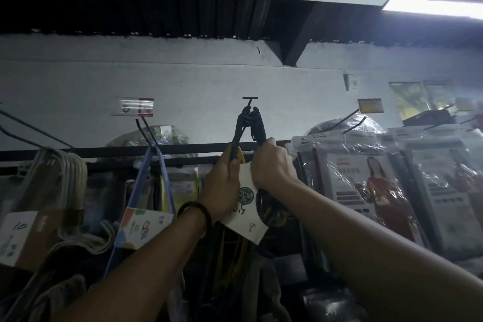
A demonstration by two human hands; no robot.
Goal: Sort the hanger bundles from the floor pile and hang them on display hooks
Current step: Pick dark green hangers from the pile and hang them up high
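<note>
Nearest us, both forearms are raised, a dark bracelet (194, 213) on the left wrist. Above it the left hand (222, 183) has its fingers curled round the left strand of a black hanger bundle (261, 129), and the right hand (271, 165) has its fingers (269, 144) wrapped tight round the right strand, just beside the left and a touch higher. Between the two hands hangs the bundle's white paper label (247, 217), tilted, with more dark hangers trailing below. Now follow the long axis: it runs almost straight up from the hands, narrowing to the bunched hook ends (249, 114). Right above them sits the T-shaped tip of the display hook (250, 98), pointing out toward us from the pale wall (198, 81). They look to be touching the hook, but whether they are over the tip is too dark to tell. My read is that the bundle needs sliding back along the hook, away from the hands. The right hand looks nearer the hook ends and better placed to steer. Off to the left, a blue bundle (146, 172) hangs on its own hook.
</note>
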